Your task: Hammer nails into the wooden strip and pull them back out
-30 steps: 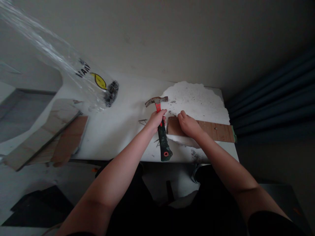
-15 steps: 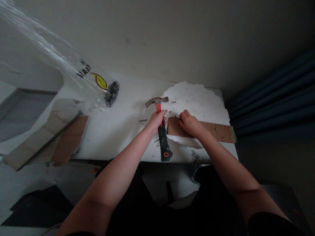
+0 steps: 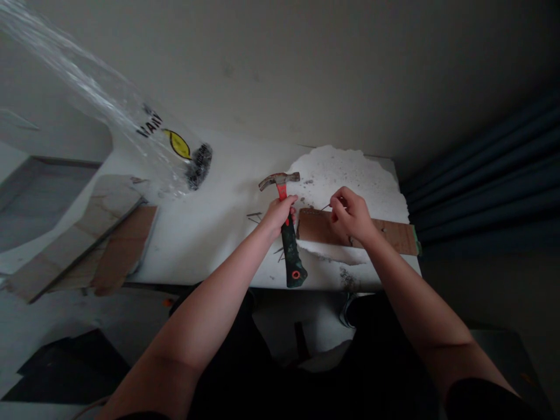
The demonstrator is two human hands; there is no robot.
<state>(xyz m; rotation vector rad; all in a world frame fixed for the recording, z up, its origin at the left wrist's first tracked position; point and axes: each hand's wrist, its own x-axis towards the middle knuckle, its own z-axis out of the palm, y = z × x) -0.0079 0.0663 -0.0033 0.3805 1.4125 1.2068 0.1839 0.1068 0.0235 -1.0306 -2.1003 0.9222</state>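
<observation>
My left hand (image 3: pixel 280 214) is wrapped round the upper handle of a claw hammer (image 3: pixel 292 256) with a red neck and a dark green grip. The hammer's head points away from me, its claw to the left. My right hand (image 3: pixel 350 214) pinches a thin nail (image 3: pixel 326 206) above the far edge of a brown board (image 3: pixel 317 226). This board lies across a white sheet (image 3: pixel 350 160) with a ragged edge and dark crumbs on it. Loose nails (image 3: pixel 254 217) lie left of the hammer handle.
Broken tile and board pieces (image 3: pixel 125 251) jut over the table's left front edge. Clear plastic wrap (image 3: pixel 118 111) with a printed yellow shape hangs down at the left. A wall rises behind the white table (image 3: pixel 236 175), and a dark curtain (image 3: pixel 485 175) hangs at the right.
My right hand has lifted off the board and shifted slightly right, and the nail between its fingers now shows. The left hand and the hammer stay in place.
</observation>
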